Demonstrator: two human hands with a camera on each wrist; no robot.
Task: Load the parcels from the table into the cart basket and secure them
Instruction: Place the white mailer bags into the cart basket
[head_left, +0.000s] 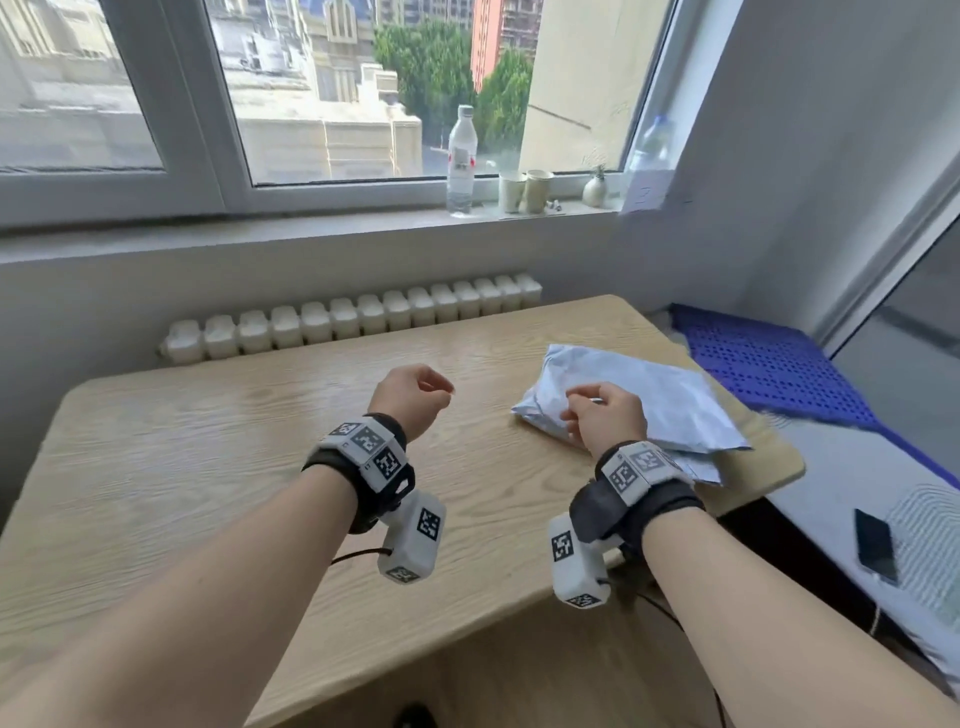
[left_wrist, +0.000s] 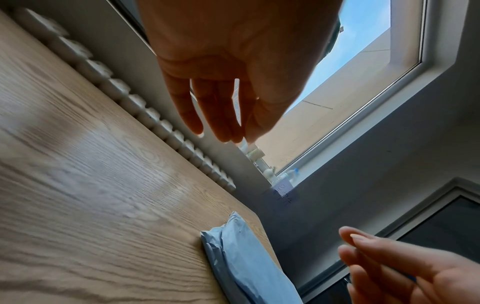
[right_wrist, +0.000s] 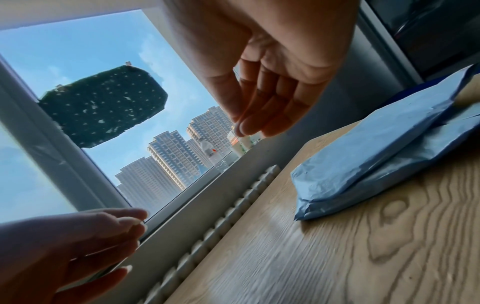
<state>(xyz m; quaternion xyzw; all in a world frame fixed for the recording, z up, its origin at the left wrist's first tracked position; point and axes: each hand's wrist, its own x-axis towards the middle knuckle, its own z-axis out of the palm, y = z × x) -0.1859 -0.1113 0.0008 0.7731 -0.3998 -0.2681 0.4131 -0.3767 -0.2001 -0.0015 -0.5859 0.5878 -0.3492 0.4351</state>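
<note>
Parcels (head_left: 639, 400) in soft, crinkly, likely light mailer plastic lie under the right hand (head_left: 605, 418), loosely curled, empty; left hand (head_left: 410, 397) likewise; grasp an edge.

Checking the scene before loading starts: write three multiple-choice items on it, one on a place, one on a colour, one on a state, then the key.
1. Where do the parcels lie on the table?
A. far left corner
B. right side, near the edge
C. the middle

2. What colour are the parcels?
A. pale blue-grey
B. brown
C. red

3. What is the left hand doing?
A. gripping a parcel
C. pressing flat on the table
B. hanging above the table, holding nothing

Key:
1 B, the head view shows them by the right edge, beside the blue crate.
2 A, both wrist views show pale blue-grey wrapping.
3 B, the left wrist view shows loose fingers with nothing in them.
</note>
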